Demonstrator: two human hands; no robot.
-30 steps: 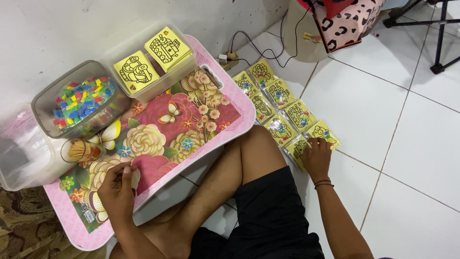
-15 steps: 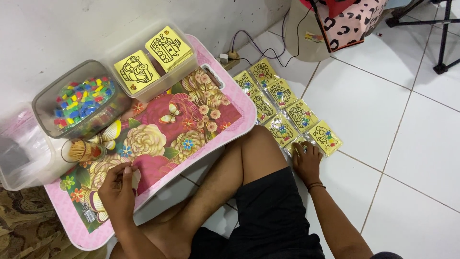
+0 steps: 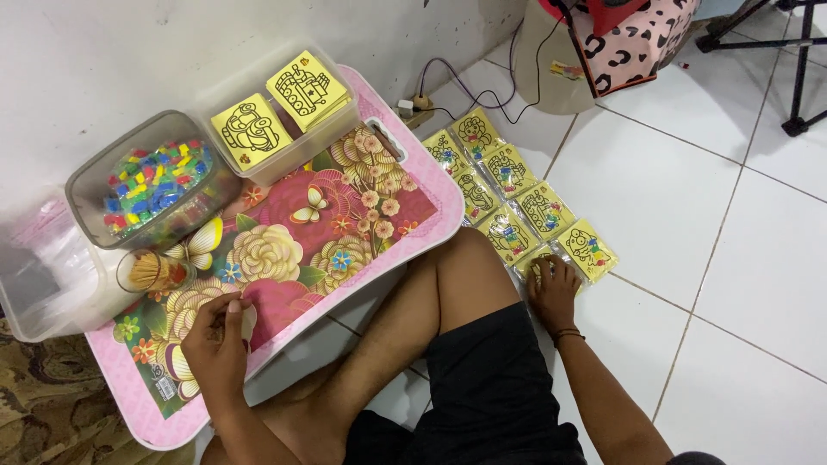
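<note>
Yellow packets (image 3: pixel 541 209), perhaps seven, beside right hand (image 3: pixel 554 291).

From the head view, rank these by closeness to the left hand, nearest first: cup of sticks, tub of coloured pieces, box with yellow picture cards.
Measured from the left hand:
1. Cup of sticks, just up and left, at the tray's left edge.
2. Tub of coloured pieces, farther up, by the wall.
3. Box with yellow picture cards, at the tray's far end.
</note>
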